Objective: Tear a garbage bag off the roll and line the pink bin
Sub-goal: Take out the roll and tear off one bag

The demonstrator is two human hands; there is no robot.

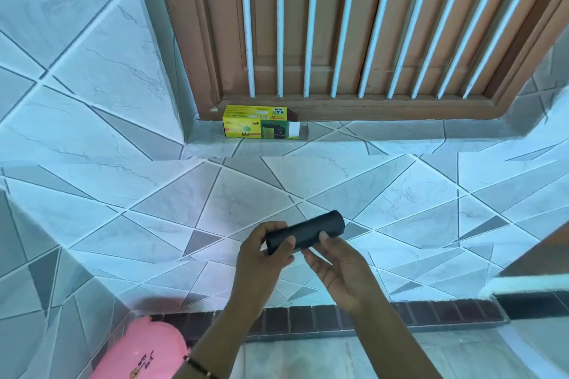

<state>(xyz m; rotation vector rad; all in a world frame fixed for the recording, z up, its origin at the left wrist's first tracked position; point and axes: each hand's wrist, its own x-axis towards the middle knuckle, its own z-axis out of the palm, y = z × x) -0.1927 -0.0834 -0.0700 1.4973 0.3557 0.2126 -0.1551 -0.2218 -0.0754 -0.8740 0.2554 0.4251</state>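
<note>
Roll point(304, 231) of black bags, tight cylinder, tilted, left hand point(261, 258) and right hand point(335, 268) fingers clamped on it

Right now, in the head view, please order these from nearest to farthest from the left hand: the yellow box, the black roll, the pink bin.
1. Black roll: held in the left hand.
2. Pink bin: lower left, below the wrist.
3. Yellow box: far up, on the ledge under the window.

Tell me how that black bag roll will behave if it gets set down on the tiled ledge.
The black bag roll is a smooth cylinder, so it would probably roll. It looks tightly wound, likely firm. The left hand spans one end easily, so it's probably light.
</note>
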